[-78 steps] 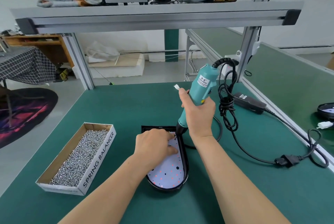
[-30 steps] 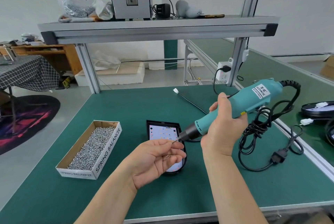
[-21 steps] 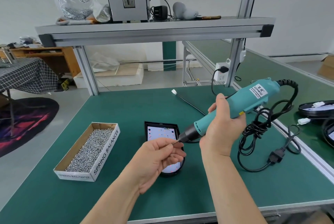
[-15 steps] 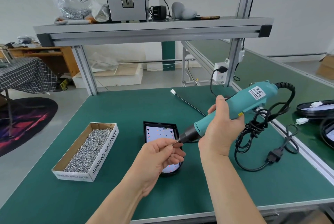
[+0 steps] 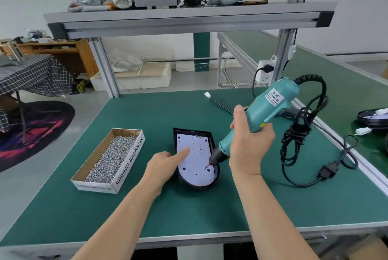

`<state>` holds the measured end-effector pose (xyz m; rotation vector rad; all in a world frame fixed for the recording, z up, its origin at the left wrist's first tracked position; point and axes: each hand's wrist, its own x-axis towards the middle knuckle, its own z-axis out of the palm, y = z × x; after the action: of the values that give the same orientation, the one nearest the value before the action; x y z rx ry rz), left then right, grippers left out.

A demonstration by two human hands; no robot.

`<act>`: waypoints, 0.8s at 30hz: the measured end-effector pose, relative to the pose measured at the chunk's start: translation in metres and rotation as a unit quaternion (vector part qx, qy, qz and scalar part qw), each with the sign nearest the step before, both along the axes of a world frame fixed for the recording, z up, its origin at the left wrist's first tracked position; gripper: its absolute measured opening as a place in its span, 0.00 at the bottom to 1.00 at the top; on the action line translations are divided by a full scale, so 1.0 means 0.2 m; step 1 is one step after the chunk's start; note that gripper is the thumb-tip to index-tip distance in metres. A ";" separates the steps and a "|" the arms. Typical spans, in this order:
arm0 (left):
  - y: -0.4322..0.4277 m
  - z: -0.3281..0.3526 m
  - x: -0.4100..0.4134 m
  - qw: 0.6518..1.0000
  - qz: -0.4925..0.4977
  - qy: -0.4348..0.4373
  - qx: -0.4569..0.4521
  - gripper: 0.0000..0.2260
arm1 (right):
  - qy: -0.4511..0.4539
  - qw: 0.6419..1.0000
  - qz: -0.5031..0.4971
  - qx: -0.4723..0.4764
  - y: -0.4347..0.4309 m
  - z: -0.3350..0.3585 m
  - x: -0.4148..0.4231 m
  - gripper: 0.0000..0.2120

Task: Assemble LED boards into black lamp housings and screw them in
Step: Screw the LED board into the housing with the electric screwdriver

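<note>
My right hand [image 5: 249, 150] is wrapped tight around the teal electric screwdriver [image 5: 264, 110]. My left hand [image 5: 163, 165] isn't gripping anything: the index finger is out straight, pressing on the white LED board [image 5: 195, 154].

The board sits in the black lamp housing [image 5: 192, 131], centre frame on the green table mat [image 5: 147, 112]. The housing's long axis runs away from me, squared end toward the top of the frame and rounded end toward the bottom. The screwdriver slants from upper right to lower left, its bit tip down at the board's right side.

Just left of the housing is a cardboard box of small silver screws [image 5: 130, 159]. The tool's black cord [image 5: 298, 140] loops at the right. An aluminium shelf [image 5: 189, 18] spans the top, with grey floor, a dark rug [image 5: 31, 129] and a checked tablecloth [image 5: 31, 74] at the left.

Half a second ago my left fingers were pinched at the bit tip, up above the housing. Now that hand has dropped onto the board and the screwdriver is tipped steeper, down to it.
</note>
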<state>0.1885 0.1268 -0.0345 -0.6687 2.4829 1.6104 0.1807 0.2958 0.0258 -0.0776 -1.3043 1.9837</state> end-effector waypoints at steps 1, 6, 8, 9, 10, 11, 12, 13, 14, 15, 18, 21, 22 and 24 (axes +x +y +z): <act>0.02 -0.01 -0.01 1.000 -0.019 -0.019 -0.011 0.31 | 0.000 1.000 0.005 0.021 -0.02 -0.03 0.00 0.13; 0.05 -0.05 -0.07 0.998 -0.024 -0.039 -0.031 0.22 | 0.012 0.994 0.015 0.112 -0.10 -0.11 -0.03 0.19; 0.05 -0.06 -0.08 0.999 -0.018 -0.041 -0.026 0.19 | 0.011 0.992 0.010 0.126 -0.12 -0.13 -0.05 0.22; 0.05 -0.07 -0.09 0.999 -0.016 -0.039 -0.023 0.19 | 0.009 0.992 0.010 0.128 -0.13 -0.14 -0.06 0.22; 0.05 -0.08 -0.10 0.999 -0.014 -0.037 -0.023 0.18 | 0.008 0.992 0.010 0.127 -0.13 -0.14 -0.06 0.22; 0.05 -0.09 -0.10 0.999 -0.014 -0.035 -0.025 0.18 | 0.007 0.992 0.012 0.126 -0.13 -0.14 -0.07 0.22; 0.05 -0.09 -0.10 0.999 -0.013 -0.035 -0.026 0.18 | 0.006 0.992 0.013 0.125 -0.13 -0.15 -0.07 0.22; 0.05 -0.10 -0.11 0.999 -0.012 -0.034 -0.025 0.18 | 0.006 0.992 0.015 0.122 -0.13 -0.15 -0.07 0.21; 0.05 -0.10 -0.11 0.999 -0.012 -0.034 -0.023 0.18 | 0.007 0.993 0.017 0.118 -0.12 -0.15 -0.07 0.19; 0.05 -0.10 -0.11 0.999 -0.011 -0.034 -0.021 0.18 | 0.007 0.993 0.020 0.114 -0.12 -0.15 -0.07 0.19; 0.05 -0.11 -0.11 0.999 -0.012 -0.035 -0.018 0.18 | 0.007 0.993 0.025 0.112 -0.12 -0.16 -0.07 0.18; 0.05 -0.11 -0.11 0.999 -0.014 -0.034 -0.015 0.19 | 0.003 0.993 0.024 0.115 -0.12 -0.16 -0.06 0.18; 0.05 -0.11 -0.11 0.999 -0.014 -0.034 -0.013 0.20 | 0.002 0.993 0.024 0.118 -0.12 -0.16 -0.06 0.18; 0.05 -0.10 -0.11 0.999 -0.016 -0.034 -0.003 0.24 | 0.005 0.992 0.024 0.124 -0.13 -0.16 -0.06 0.19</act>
<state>0.1668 0.1366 -0.0554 -0.6690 2.4390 1.5436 0.1682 0.2701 -0.0058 0.0835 -1.5481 1.8424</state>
